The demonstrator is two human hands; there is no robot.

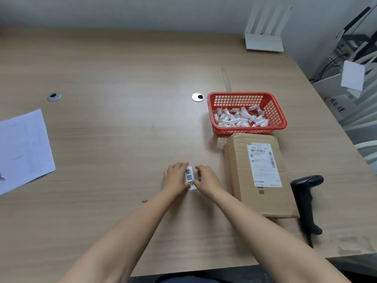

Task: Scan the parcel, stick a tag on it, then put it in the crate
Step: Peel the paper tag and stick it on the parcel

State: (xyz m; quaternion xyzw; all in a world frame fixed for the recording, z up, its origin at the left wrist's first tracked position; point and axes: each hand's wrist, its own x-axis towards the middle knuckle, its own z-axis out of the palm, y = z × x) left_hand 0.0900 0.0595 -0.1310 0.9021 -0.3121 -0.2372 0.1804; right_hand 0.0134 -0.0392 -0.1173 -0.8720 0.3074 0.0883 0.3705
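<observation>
A small white tag (189,177) with black printed characters sits between my two hands, low over the table in front of me. My left hand (175,178) pinches its left edge and my right hand (206,179) pinches its right edge. The parcel (240,176), a brown cardboard box with a white shipping label (264,164) on top, lies flat just right of my right hand. A black handheld scanner (306,199) lies on the table against the parcel's right side.
A red plastic basket (277,111) holding several white paper curls stands behind the parcel. White paper sheets (24,148) lie at the table's left edge. Two round cable grommets (197,97) are set in the wooden table (122,119). White boxes stand off the right edge.
</observation>
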